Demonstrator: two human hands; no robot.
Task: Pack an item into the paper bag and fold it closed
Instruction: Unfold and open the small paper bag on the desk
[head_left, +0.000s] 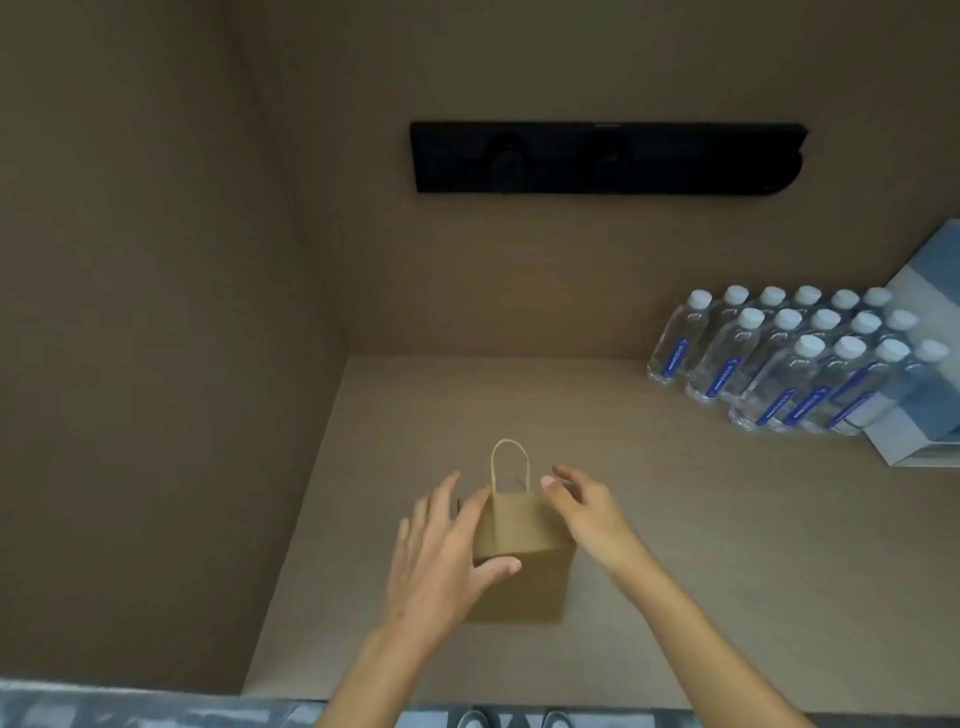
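Our shoes (511, 719) peek in at six o'clock, below the counter (675, 545). We flank the bag (519, 551) at centre: our left hand (441, 561) lies open against its nine o'clock side, thumb on the front, while our right hand (587, 512) hovers open at its three o'clock edge, gripping nothing. Its top looks pressed flat, handle (510, 465) upright; we cannot tell if anything is packed. Folding seems underway. Bottles (800, 358) stand well apart at two o'clock, blocking nothing.

Water bottles (795, 358) (capped) — black bar (605, 158)
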